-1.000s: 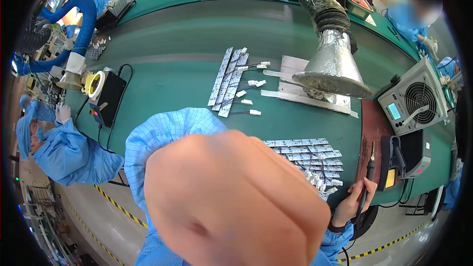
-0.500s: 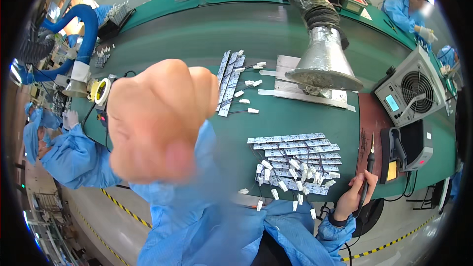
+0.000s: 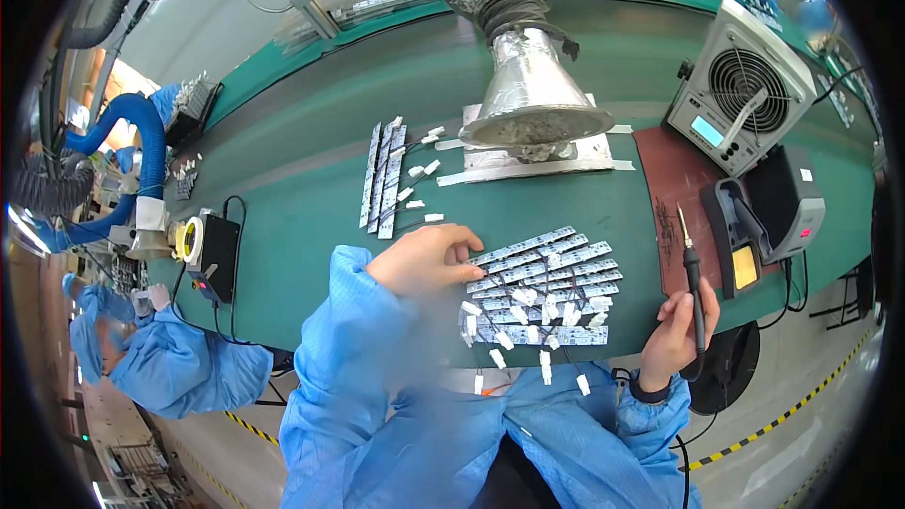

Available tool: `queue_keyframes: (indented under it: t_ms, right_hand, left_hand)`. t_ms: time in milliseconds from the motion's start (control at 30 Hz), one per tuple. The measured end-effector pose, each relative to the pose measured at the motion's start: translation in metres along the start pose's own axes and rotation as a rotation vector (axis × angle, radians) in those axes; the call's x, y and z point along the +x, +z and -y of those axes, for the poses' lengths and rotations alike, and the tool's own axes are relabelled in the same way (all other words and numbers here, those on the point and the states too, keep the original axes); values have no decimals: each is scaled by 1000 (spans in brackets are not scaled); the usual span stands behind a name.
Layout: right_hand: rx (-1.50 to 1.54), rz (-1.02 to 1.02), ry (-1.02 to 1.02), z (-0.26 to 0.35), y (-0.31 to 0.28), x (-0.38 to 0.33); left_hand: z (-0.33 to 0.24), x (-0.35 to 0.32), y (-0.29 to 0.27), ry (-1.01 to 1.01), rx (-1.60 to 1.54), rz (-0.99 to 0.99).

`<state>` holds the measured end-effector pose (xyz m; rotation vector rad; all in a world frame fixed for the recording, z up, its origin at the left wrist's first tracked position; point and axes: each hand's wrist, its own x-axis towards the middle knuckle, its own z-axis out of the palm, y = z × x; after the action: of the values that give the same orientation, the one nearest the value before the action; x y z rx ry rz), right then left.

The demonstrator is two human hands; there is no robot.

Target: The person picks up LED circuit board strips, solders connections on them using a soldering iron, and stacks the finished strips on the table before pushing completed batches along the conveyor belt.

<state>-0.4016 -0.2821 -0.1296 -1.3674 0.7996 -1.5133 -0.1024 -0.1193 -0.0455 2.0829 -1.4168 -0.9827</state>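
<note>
My left hand [image 3: 429, 259] is at the left end of a fanned pile of white circuit board strips [image 3: 542, 275], its thumb and forefinger closed on the end of an upper strip [image 3: 523, 245]. Dark wires with white plug connectors [image 3: 524, 296] lie across the lower part of this pile. In my right hand [image 3: 671, 330], to the right of the pile, is a soldering iron [image 3: 693, 273] with a black handle, its tip pointing up and away from me. A smaller group of similar strips [image 3: 382, 179] lies farther back on the left, connectors toward the right.
A metal fume hood [image 3: 533, 85] hangs over a pale plate [image 3: 528, 165] at the back. On the right stand a soldering station [image 3: 787, 212], its iron holder [image 3: 731, 217] and a fan unit [image 3: 740, 85]. A black box [image 3: 215, 254] is left; a co-worker [image 3: 179, 349] sits beyond.
My left hand has come down from close to the camera to the strip pile and closed on a strip's end. The view has shifted; my right hand still holds the soldering iron.
</note>
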Motion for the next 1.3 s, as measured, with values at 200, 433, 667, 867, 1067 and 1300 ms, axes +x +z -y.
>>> queue_keyframes:
  t_ms: [200,433,667,867,1067,1300]
  right_hand:
    - [190,-183,161,9,-5,8]
    - [291,-345,-100,52,-5,53]
    - [283,-205,-506,96,65,93]
    - [143,391,-740,54,145,67]
    - [116,585,-676,29,163,48]
    - [111,643,-653,21,173,42]
  left_hand:
    - [4,7,-15,-24,-150,142]
    - [-15,18,-12,-187,-576,-92]
    - [27,37,21,99,-570,-213]
    - [25,32,30,154,-449,-314]
    - [27,36,25,219,-374,-341]
    - [26,36,24,214,-356,-335]
